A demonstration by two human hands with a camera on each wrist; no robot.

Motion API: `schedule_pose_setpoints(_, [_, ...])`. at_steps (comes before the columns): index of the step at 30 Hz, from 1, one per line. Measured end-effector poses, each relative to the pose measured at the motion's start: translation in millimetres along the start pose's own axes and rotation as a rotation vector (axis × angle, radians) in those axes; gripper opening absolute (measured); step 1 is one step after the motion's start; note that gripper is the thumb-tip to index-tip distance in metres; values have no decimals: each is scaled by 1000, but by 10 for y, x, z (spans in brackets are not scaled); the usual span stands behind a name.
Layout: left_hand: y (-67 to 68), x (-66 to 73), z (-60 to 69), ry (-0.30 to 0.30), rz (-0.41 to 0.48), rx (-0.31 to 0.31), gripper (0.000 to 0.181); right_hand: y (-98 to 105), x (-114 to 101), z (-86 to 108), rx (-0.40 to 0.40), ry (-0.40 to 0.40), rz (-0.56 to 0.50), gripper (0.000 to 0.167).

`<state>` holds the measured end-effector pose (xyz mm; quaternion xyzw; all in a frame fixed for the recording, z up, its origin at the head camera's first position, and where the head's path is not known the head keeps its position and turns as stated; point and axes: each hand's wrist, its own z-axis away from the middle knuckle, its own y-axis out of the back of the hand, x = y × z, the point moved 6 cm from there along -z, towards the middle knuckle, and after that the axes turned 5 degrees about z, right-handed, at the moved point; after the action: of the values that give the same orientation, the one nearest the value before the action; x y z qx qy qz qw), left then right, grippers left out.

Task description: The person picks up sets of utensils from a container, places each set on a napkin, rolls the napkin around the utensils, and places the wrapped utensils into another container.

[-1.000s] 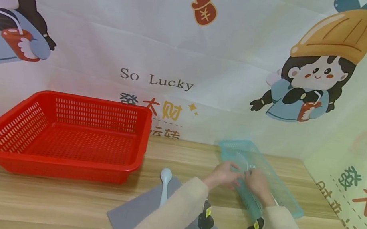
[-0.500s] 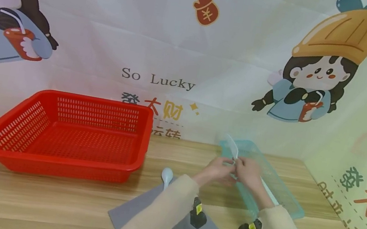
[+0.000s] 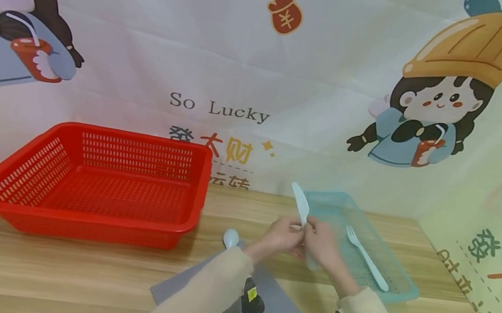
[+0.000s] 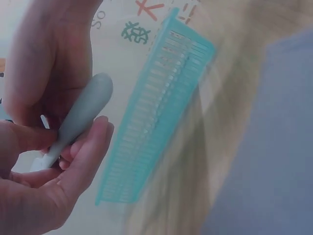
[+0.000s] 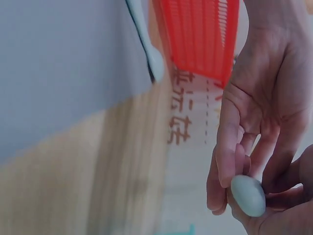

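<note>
A pale blue plastic knife (image 3: 300, 201) stands blade-up between my hands over the table. My left hand (image 3: 283, 234) and right hand (image 3: 320, 241) meet on it, both with curled fingers gripping it near where blade and handle join. In the left wrist view, the rounded knife handle (image 4: 83, 107) sticks out beyond the left fingertips (image 4: 100, 128). The right wrist view shows the handle's end (image 5: 248, 196) between the two hands. To the right, a pale blue fork (image 3: 368, 259) lies in a teal basket (image 3: 399, 295), tines away from me.
A grey mat (image 3: 277, 308) lies in front of me, partly under my left arm. At its far corner rests a pale blue spoon (image 3: 231, 238). A large red basket (image 3: 85, 221) stands at left. A printed cloth (image 3: 314, 78) hangs behind the table.
The knife has come up out of the teal basket and moved left and nearer, with both hands now on it. The fork left in the basket has come into full view.
</note>
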<state>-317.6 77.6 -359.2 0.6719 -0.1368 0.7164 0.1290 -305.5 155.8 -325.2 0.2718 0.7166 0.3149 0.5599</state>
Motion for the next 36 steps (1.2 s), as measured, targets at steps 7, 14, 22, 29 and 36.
schedule_pose_setpoints(7, [172, -126, 102, 31, -80, 24, 32, -234, -21, 34, 13, 7, -4, 21])
schedule_pose_setpoints(14, [320, -208, 174, 35, -142, 98, 34, -407, -51, 68, 61, 2, -77, 13])
schedule_pose_setpoints(22, [436, -218, 321, 20, -176, 89, 35, -518, -141, 119, 59, 18, -168, 23])
schedule_pose_setpoints(29, [539, -191, 420, 2, -183, 24, 34, -557, -224, 175, 43, 52, -198, 20])
schedule_pose_setpoints(36, [646, -179, 483, 14, -153, 7, 33, -588, -235, 198, 33, 23, -227, 23])
